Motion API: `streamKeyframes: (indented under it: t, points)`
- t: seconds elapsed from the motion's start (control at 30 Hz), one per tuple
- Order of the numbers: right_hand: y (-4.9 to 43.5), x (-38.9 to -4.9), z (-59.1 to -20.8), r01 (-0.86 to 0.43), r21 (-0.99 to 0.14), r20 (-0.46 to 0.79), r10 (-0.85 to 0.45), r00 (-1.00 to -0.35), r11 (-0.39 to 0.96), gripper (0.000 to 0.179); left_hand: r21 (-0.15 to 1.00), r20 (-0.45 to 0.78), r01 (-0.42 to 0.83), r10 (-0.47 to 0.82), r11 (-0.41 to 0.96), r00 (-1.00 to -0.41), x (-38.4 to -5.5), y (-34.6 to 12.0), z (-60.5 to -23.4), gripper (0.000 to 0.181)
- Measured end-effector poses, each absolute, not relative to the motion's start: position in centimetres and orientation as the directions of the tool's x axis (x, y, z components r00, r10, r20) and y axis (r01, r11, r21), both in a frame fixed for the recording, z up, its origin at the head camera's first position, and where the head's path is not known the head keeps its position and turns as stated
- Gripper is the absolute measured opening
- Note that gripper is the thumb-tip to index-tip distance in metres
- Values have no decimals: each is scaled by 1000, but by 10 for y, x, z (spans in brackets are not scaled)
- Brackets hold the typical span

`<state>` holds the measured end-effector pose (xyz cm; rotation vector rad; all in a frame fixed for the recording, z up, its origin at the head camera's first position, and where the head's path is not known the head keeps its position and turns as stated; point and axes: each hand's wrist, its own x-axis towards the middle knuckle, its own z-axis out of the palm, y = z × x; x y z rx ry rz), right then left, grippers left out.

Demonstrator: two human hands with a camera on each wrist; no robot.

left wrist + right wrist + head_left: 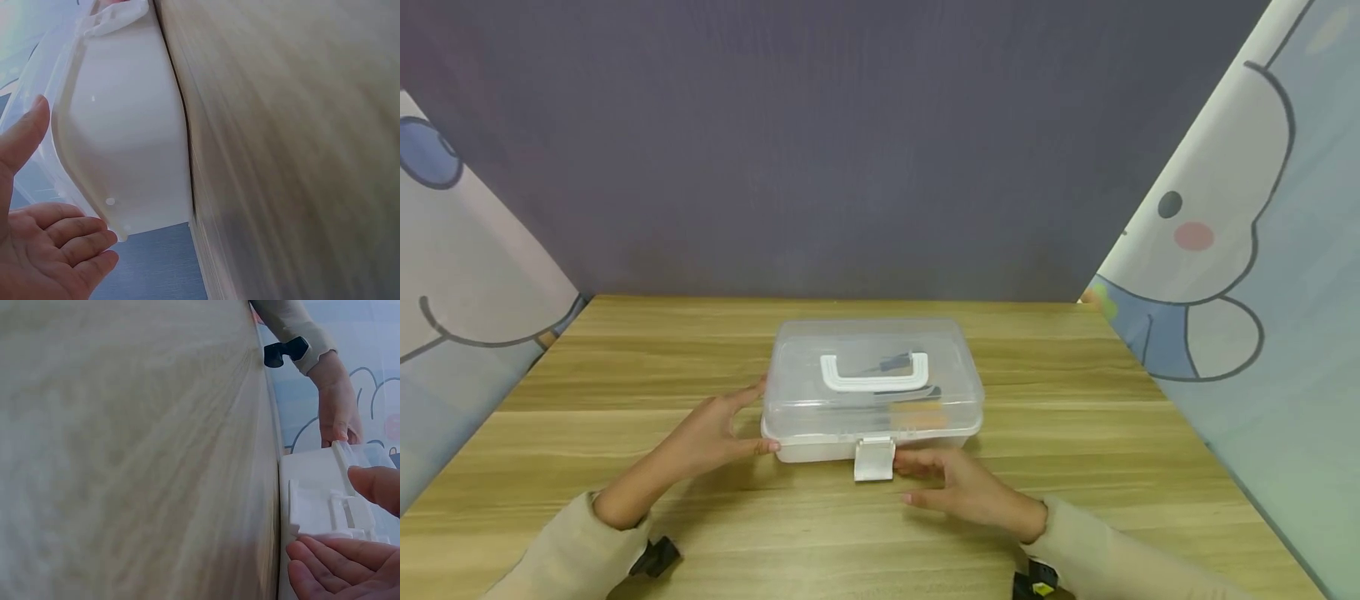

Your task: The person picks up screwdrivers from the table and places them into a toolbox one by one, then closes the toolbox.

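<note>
A clear-lidded plastic storage box with a white base sits on the table, its lid down. A white handle lies on the lid, and a white latch stands out at the front. At the box's left end, my left hand touches the corner, thumb spread from its relaxed fingers. Beside the latch is my right hand; its fingertips touch the latch's right edge, with the thumb held apart. Through the lid show blurred dark items and orange-yellow ones.
The wood-grain table extends around the box. Behind it rises a dark grey panel. Cartoon-printed curtains flank both sides. A black wrist device sits at the left sleeve, with a similar one at the right.
</note>
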<state>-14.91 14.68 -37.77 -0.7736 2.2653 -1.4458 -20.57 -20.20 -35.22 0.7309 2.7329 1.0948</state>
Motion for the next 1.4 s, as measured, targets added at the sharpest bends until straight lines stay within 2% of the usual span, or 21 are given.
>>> streamKeyframes:
  t: [0.2,0.47,0.67,0.93,1.2,1.4]
  points:
    - [144,-142,-379,-203,-921,-33,-588,-808,331,46,673,78,393,468,627,-880,-202,-204,-354,95]
    - [143,-137,-373,-317,-881,42,-608,-793,353,48,685,72,389,475,616,-877,-202,-205,-354,95]
    - [146,-131,-365,-427,-828,159,-578,-800,363,46,682,93,405,478,609,-874,-207,-203,-353,94]
    - [145,-134,-359,-573,-728,324,-547,-772,377,37,706,58,374,478,601,-876,-208,-202,-350,96]
    - [138,-147,-355,-559,-768,384,-474,-793,313,16,707,77,383,474,594,-877,-207,-202,-351,95]
    - [135,-154,-354,-656,-667,499,-442,-745,353,11,711,83,388,478,586,-874,-205,-201,-353,94]
